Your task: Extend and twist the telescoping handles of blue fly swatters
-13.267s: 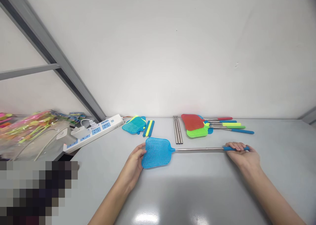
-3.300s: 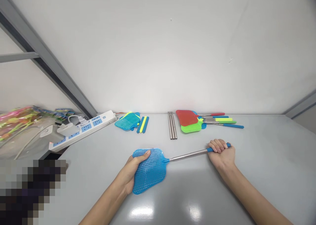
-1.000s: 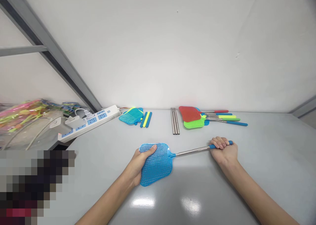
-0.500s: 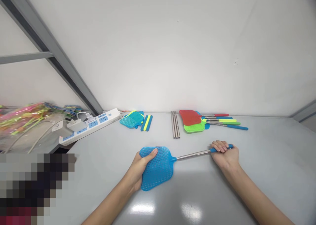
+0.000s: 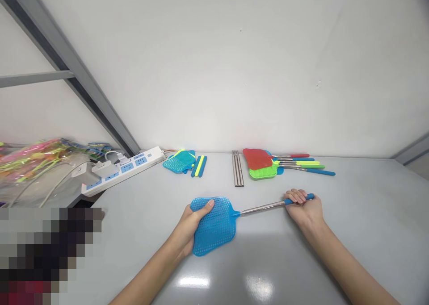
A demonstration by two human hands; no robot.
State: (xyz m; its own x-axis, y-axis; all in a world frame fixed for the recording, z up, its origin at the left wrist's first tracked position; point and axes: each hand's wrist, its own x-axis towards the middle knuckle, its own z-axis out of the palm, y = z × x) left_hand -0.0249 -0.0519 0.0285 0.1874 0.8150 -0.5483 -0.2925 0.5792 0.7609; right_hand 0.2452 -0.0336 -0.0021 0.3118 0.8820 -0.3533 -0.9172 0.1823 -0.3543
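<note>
Two hands, one blue swatter. Directions taken from the middle of its shaft, twelve o'clock pointing at the wall.

At nine, a little low: my left hand (image 5: 189,229), closed on the outer edge of the mesh head (image 5: 216,233), thumb flat on top, the other fingers mostly hidden behind it. At three: my right hand (image 5: 304,211), wrapped around the blue grip (image 5: 311,196), whose tip pokes out past it. Between them runs the bare metal shaft (image 5: 263,208), over the near half of the grey tabletop (image 5: 362,198), grip end angled a touch toward two. Can't tell whether the knuckles rest on the surface.

Handling, my estimate: light overall; head thin and bendy, likely to flex if pinched hard; shaft stiff, smooth, probably slippery. Best hold is the grip, with a second hold at the neck, where head meets shaft, if the mesh must not bend.

Farther out, eleven: three metal tubes (image 5: 238,170) side by side. Between ten and eleven: three coloured sleeves (image 5: 199,166), two blue, one yellow. Just beyond, ten: overlapping loose heads (image 5: 180,161). One o'clock: a pile of swatters (image 5: 263,173), red head uppermost, five handles fanned toward two. Toward ten, well apart: a white power strip (image 5: 147,155), plugs in it. Last, the pale wall (image 5: 214,73).
</note>
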